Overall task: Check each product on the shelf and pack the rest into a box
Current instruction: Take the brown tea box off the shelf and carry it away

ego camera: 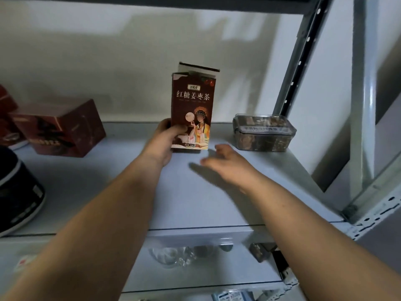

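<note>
A tall dark-red tea box (pixel 193 101) with Chinese lettering and a painted figure stands upright on the white shelf (pixel 195 192), its top flap raised. My left hand (pixel 167 137) grips its lower left corner, thumb across the front. Just right of the box's base hovers my right hand (pixel 225 161), blurred, fingers loose and holding nothing. A clear plastic tub (pixel 263 132) of brown pieces sits at the back right of the shelf.
A dark-red carton (pixel 63 129) lies at the back left, with more red packaging (pixel 6 118) at the left edge. A dark round container (pixel 17 190) sits front left. Grey metal uprights (pixel 360 105) frame the right side. Glassware (pixel 171 256) shows on the lower shelf.
</note>
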Demonstrator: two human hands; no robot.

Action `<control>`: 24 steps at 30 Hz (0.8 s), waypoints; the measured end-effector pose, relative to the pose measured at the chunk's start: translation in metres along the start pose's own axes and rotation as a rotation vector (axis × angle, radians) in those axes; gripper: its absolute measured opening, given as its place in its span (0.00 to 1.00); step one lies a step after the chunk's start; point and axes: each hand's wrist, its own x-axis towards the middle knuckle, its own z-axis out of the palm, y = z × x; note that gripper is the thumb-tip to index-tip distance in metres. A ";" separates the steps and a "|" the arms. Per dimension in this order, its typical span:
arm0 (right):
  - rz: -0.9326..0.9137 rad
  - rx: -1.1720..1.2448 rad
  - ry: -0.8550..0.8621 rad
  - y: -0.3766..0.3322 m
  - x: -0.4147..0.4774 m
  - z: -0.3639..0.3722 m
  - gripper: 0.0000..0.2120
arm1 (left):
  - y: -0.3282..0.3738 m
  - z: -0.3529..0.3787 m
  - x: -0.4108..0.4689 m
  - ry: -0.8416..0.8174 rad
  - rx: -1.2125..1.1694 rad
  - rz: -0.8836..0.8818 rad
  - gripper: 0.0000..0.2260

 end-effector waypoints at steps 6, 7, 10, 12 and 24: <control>-0.186 0.470 0.261 -0.011 0.049 0.033 0.20 | 0.001 0.002 0.002 0.015 -0.114 -0.042 0.32; -0.209 0.469 0.272 -0.012 0.051 0.035 0.18 | 0.001 0.003 0.003 0.014 -0.125 -0.055 0.34; -0.231 0.570 0.289 -0.005 0.060 0.038 0.19 | -0.004 0.004 0.006 0.006 -0.142 -0.070 0.38; -0.246 0.578 0.324 -0.001 0.065 0.037 0.21 | -0.004 0.007 0.005 -0.020 -0.088 -0.036 0.36; -0.439 0.446 0.450 -0.001 0.063 0.036 0.17 | -0.004 0.014 0.006 -0.052 0.013 0.080 0.12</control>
